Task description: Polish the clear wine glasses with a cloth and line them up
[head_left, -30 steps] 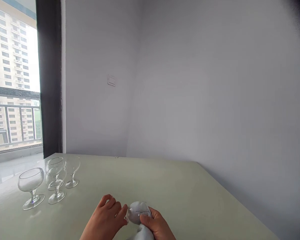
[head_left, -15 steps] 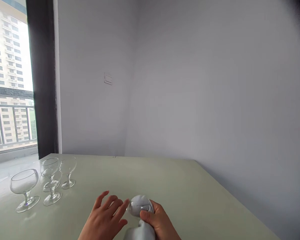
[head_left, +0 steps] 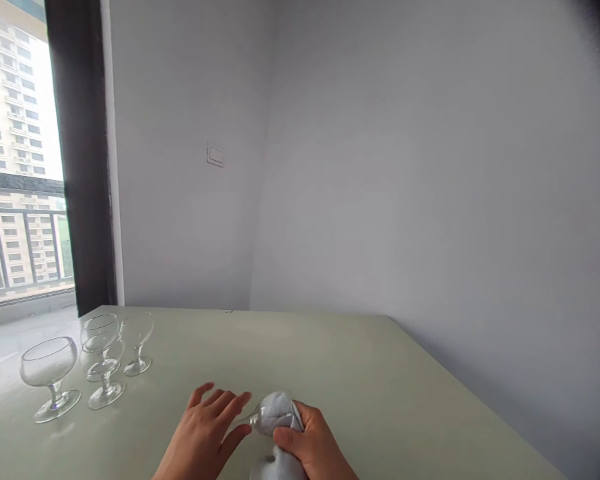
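Observation:
A stemmed glass lies on its side in the air over the table, its bowl filled with a light grey cloth. My right hand grips the bowl through the cloth, thumb on the near side, and part of the cloth hangs below. Close to the stem and foot is my left hand, its fingers apart and curved around the foot's side, with nothing gripped. The foot is mostly hidden behind the left fingers.
Several stemmed glasses stand upright on the pale green table at the left, one of them a wide glass nearest the edge. Grey walls meet behind the table, and a window is at far left.
The glass has turned so that its stem shows toward my left hand. My left hand has shifted slightly left, its thumb and fingers now around the foot's side.

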### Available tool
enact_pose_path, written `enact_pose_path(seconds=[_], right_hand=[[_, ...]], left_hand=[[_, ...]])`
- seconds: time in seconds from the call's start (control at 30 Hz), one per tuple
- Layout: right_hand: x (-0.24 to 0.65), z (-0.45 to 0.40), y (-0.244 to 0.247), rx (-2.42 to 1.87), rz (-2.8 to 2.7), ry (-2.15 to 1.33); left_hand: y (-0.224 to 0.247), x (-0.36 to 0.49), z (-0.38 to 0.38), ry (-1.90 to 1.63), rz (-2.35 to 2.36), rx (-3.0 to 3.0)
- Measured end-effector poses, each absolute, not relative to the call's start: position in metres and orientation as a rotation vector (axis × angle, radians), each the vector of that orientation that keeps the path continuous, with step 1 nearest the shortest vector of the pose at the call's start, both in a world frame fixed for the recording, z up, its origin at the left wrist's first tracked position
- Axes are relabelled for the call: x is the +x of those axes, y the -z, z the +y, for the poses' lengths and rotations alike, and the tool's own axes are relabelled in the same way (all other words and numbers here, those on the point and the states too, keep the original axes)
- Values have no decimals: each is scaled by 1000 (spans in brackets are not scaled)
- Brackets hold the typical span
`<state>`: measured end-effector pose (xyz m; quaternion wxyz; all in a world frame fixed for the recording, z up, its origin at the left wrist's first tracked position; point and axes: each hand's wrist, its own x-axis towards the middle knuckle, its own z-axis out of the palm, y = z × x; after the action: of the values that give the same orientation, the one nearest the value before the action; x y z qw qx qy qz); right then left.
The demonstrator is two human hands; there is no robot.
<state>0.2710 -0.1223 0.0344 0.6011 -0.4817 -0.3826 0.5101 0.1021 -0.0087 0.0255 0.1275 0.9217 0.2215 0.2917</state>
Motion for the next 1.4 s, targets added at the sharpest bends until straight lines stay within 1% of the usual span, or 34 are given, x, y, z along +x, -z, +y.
enact_pose_path(seconds=[0.07, 0.1, 0.13, 0.2, 0.27, 0.4, 0.43, 0.47, 0.5, 0.53, 0.63, 0.67, 0.73, 0.83, 0.97, 1.07, 1.13, 1.23, 1.3, 1.4], right_hand=[[268, -114, -20, -979, -682, -1245], [267, -111, -16, -932, -616, -1270], [265, -111, -14, -905, -589, -1281], [263, -114, -17, -906, -655, -1274], [261, -120, -26, -988, -807, -1230], [259, -131, -45, -1282, -1072, -1099], [259, -131, -46, -1321, -1110, -1079], [259, -130, -45, -1344, -1125, -1061], [260, -128, -44, -1342, -1104, -1050], [260, -126, -40, -1309, -1037, -1057], [262, -117, -28, -1051, -696, -1197], [262, -116, -24, -959, -622, -1249], [261, -115, -20, -862, -613, -1289], [260, -121, -24, -919, -815, -1255], [266, -136, -36, -1266, -1214, -1208], [273, -143, -38, -1419, -1487, -1007], [275, -145, -37, -1420, -1593, -850], [277, -144, -44, -1345, -1684, -742], [278, -144, -54, -1277, -1778, -624], [282, -142, -68, -1214, -1940, -393]], left_hand=[[-23, 105, -14, -1258, 531, 2934], [-22, 106, -17, -1387, 477, 2995], [-23, 106, -19, -1477, 446, 3024], [-24, 105, -20, -1514, 423, 3046], [-27, 103, -18, -1358, 430, 3039], [-30, 99, -9, -751, 603, 2809], [-30, 99, -8, -669, 625, 2767], [-30, 100, -8, -661, 625, 2769], [-29, 101, -9, -736, 610, 2813], [-29, 102, -11, -884, 576, 2882], [-29, 107, -21, -1415, 496, 3044], [-29, 108, -24, -1510, 489, 3072], [-29, 108, -25, -1534, 433, 3139], [-33, 101, -17, -1396, 334, 3162], [-42, 91, -3, -976, 299, 3006], [-48, 88, -2, -629, 356, 2744], [-49, 87, -5, -419, 408, 2480], [-50, 87, -10, -182, 446, 2054], [-51, 88, -13, -101, 424, 1861], [-49, 90, -14, -76, 404, 1732]])
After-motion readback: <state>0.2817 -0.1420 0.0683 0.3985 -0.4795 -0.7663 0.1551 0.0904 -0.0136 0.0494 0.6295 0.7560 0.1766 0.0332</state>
